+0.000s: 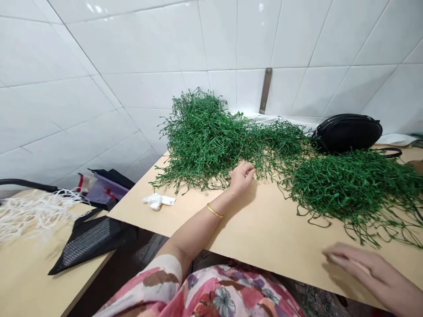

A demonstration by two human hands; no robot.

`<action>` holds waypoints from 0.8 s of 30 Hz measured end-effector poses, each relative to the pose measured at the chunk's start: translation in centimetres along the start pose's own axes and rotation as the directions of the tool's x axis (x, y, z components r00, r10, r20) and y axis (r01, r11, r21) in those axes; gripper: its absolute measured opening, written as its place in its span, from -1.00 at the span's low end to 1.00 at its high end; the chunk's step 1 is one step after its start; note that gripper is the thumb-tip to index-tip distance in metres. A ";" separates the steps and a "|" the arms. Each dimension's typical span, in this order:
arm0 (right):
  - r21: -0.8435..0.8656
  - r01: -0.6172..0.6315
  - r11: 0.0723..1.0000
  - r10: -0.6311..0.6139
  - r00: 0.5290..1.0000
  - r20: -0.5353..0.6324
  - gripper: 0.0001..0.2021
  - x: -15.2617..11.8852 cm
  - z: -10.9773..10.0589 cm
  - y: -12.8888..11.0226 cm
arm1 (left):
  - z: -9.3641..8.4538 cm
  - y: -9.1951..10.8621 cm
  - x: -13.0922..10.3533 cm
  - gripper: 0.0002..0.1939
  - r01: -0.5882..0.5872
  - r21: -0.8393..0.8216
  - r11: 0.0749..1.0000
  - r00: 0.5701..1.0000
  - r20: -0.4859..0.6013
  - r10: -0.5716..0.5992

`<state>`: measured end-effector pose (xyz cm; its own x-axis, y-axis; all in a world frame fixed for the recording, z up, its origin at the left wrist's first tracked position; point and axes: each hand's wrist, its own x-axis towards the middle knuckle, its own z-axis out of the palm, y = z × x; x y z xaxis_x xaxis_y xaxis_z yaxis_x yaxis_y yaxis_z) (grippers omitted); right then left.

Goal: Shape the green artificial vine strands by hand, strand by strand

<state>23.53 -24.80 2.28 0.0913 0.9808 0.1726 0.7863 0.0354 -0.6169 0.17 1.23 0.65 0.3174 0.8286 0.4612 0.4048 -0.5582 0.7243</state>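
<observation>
A large tangled pile of thin green knotted cords (201,136) lies against the wall at the back of the table. My left hand (243,175) is at its front edge, fingers curled together in a pinch. What is between those fingertips is too small to make out. A second heap of green cords (343,185) spreads over the right side of the table. In front of that heap, my right hand (366,268) hovers low over the tabletop, smeared by motion. Its fingers point left, and whether they hold anything is unclear.
A crumpled white tissue (158,201) lies on the table's left part. At the back right sits a black zip pouch (348,132). Another table at left carries white cords (42,211) and a black mesh piece (87,242). A metal bracket (265,90) is fixed to the tiled wall.
</observation>
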 end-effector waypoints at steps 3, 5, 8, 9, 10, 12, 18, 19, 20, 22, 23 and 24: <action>0.191 -0.051 0.980 0.011 0.978 0.207 -0.66 8.1 0.1 -3.8 | 0.5 0.3 -0.7 -0.76 -0.176 0.261 0.949 0.979 0.145 0.142; 0.256 -0.029 0.966 0.014 0.998 0.059 -0.67 13.6 1.5 -5.4 | 0.8 0.3 -1.3 -0.72 -0.270 0.348 0.898 0.951 0.239 0.194; 0.245 -0.064 0.968 0.103 0.983 -0.150 -0.70 21.1 4.8 -6.2 | 0.9 0.1 -1.9 -0.73 -0.347 0.401 0.848 0.917 0.334 0.218; 0.209 -0.085 0.974 0.125 0.975 -0.185 -0.70 23.1 5.9 -6.2 | 0.8 0.1 -2.0 -0.74 -0.356 0.411 0.839 0.912 0.348 0.217; 0.181 -0.100 0.978 0.138 0.968 -0.208 -0.70 24.9 7.0 -6.2 | 0.8 0.1 -2.1 -0.75 -0.362 0.419 0.833 0.910 0.354 0.217; 0.122 -0.128 0.984 0.155 0.957 -0.246 -0.72 27.5 8.8 -6.2 | 0.7 0.2 -2.2 -0.75 -0.387 0.426 0.818 0.902 0.361 0.239; 0.038 -0.096 0.995 0.102 0.955 -0.279 -0.91 30.6 10.2 -7.2 | 1.5 0.4 -2.3 -0.61 -0.557 0.411 0.722 0.815 0.438 0.379; 0.035 -0.075 0.997 0.082 0.953 -0.292 -0.91 31.0 9.8 -7.6 | 1.6 0.2 -2.2 -0.57 -0.533 0.434 0.726 0.830 0.433 0.351; 0.038 -0.046 0.998 0.055 0.944 -0.325 -0.89 31.3 9.1 -8.1 | 1.7 0.0 -2.1 -0.54 -0.499 0.457 0.736 0.850 0.424 0.313; 0.078 0.045 0.996 -0.004 0.889 -0.457 -0.85 31.7 7.3 -9.1 | 1.8 -0.4 -1.7 -0.54 -0.428 0.490 0.760 0.883 0.404 0.237; 0.124 0.116 0.985 -0.028 0.831 -0.555 -0.85 31.7 6.3 -9.5 | 1.7 -0.6 -1.5 -0.55 -0.399 0.498 0.770 0.895 0.395 0.208; 0.182 0.183 0.966 -0.026 0.769 -0.638 -0.85 31.5 5.2 -10.0 | 1.6 -0.7 -1.3 -0.57 -0.375 0.501 0.780 0.903 0.388 0.184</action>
<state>15.37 6.77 9.86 0.4396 0.6313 0.6389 0.6654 0.2489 -0.7038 0.81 0.54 -1.27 0.6941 0.6286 0.3508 0.6267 -0.7674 0.1352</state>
